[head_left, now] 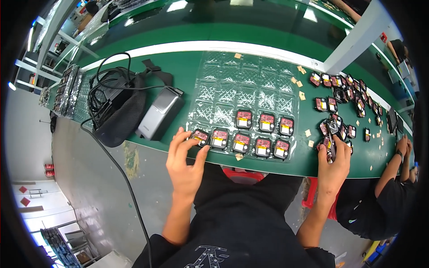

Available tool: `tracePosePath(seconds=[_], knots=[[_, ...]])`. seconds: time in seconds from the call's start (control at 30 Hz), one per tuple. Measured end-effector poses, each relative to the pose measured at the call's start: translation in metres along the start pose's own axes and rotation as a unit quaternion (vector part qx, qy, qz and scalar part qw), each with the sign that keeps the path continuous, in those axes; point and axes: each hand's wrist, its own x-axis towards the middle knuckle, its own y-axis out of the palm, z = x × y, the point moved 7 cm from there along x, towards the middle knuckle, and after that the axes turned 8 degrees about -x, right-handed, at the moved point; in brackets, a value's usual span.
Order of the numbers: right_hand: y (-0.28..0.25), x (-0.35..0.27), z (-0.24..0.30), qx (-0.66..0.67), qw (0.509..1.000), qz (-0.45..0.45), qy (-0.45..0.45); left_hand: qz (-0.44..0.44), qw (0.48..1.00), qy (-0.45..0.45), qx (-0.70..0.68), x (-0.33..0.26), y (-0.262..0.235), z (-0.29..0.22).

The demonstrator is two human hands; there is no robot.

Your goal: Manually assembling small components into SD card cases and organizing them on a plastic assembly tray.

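**Modules into tray: light, fiddly parts**

Modules (199, 136) are small square units, dark frame w/ red board and a pale/yellow patch on top. Judged light and rigid, but exposed boards look delicate: better pinched by the frame edges, not pressed on the face. Clear blister tray (243, 96) looks thin and flexy, likely to shift if nudged; two partly filled rows at its near edge, rest of pockets bare.

Left hand (184, 163): fingers spread, tips resting on the leftmost module in the tray's front row; thumb alongside, no closed grip.

Right hand (333, 167): fingers curled round one module (330, 145) at the near edge of the loose pile (342, 105) on the green worktop (187, 71), to the tray's right.
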Motion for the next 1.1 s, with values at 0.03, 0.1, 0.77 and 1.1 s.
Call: tracePosePath(seconds=[0.03,0.1,0.77,1.1], knots=[[0.0,0.001,0.001,0.007,1.0,-0.006,-0.006,0.01,0.998,0.016,0.057,0.0,0.003,-0.001],[0.002,0.002,0.001,0.017,1.0,0.001,0.003,0.003,0.998,0.012,0.062,-0.001,0.005,0.0],[0.003,0.01,0.007,0.028,0.999,0.006,-0.015,-0.006,0.994,0.105,-0.009,-0.015,0.01,-0.043],[-0.009,0.011,0.015,0.176,0.983,-0.022,-0.036,0.087,0.973,0.054,-0.205,-0.027,0.032,-0.061]])
